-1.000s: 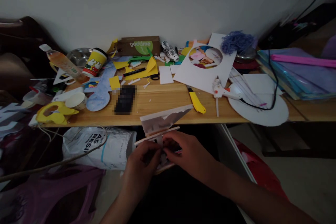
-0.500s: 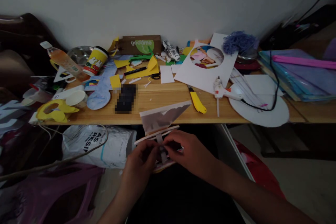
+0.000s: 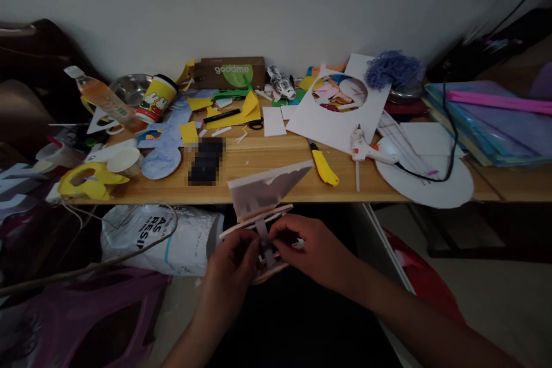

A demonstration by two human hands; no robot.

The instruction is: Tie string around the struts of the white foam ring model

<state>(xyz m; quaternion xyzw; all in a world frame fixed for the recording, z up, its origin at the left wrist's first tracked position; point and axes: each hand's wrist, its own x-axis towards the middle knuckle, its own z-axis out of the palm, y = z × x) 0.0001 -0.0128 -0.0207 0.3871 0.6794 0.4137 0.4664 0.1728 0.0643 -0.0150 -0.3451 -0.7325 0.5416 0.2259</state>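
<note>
Below the front edge of the wooden table [image 3: 267,167], both hands hold a small cardboard craft piece [image 3: 263,198] made of flat white layers with a tilted panel on top. My left hand [image 3: 230,273] grips its left side with curled fingers. My right hand [image 3: 313,250] pinches its right side, fingertips at the small upright strip between the layers. The lower part of the piece is hidden behind my fingers.
On the table lie a yellow utility knife [image 3: 323,168], a white glue gun [image 3: 366,149] with a black cord, a white sheet with a round hole [image 3: 340,115], a white disc [image 3: 431,181], a yellow cup [image 3: 158,99], a bottle [image 3: 103,100], paper scraps and blue yarn [image 3: 390,69]. A white bag [image 3: 164,238] sits under the table.
Both hands and the craft piece have risen slightly toward the table edge. My fingers have shifted a little on the piece.
</note>
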